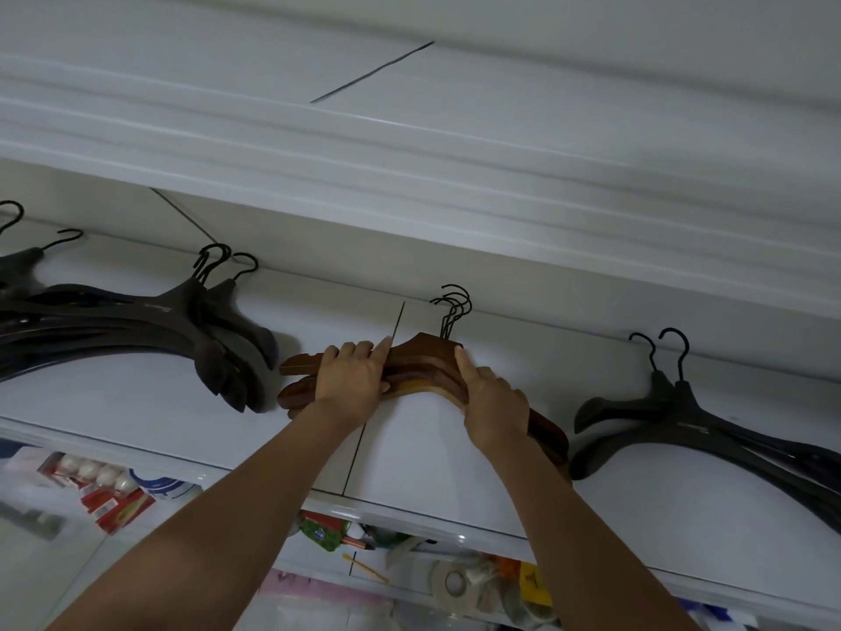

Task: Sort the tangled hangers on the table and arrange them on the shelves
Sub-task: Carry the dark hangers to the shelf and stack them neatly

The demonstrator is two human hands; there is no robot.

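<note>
Far-left dark hangers (22, 261): lying flat at the left end of the shelf (455, 448) and cut off by the frame edge, with thin black hooks toward the back wall.
Left dark stack (182, 311): several dark hangers piled flat on the shelf, their hooks bunched together. Their right arm tips end just beside the brown pile without clearly touching it.
Left grip (352, 375): laid over the left arm of the wooden hangers (423, 352) and grasping them, with the fingers bent over the far edge.
Wooden hangers: a brown stack lying flat on the middle of the shelf, between the two dark piles. The necks are lined up and the black hooks are clustered toward the back wall.
Right grip (493, 403): grasping the right arm of the same brown stack. The forefinger lies straight toward the neck and the other fingers are bent over the wood.
Right dark stack (673, 412): dark hangers lying flat, two hooks showing. Their left tips lie close beside the brown pile's right end.
Upper board (409, 175): a white shelf overhead.
Below the shelf: red-and-white packets (104, 489) at left and a tape roll (455, 585) further right among blurred clutter.
</note>
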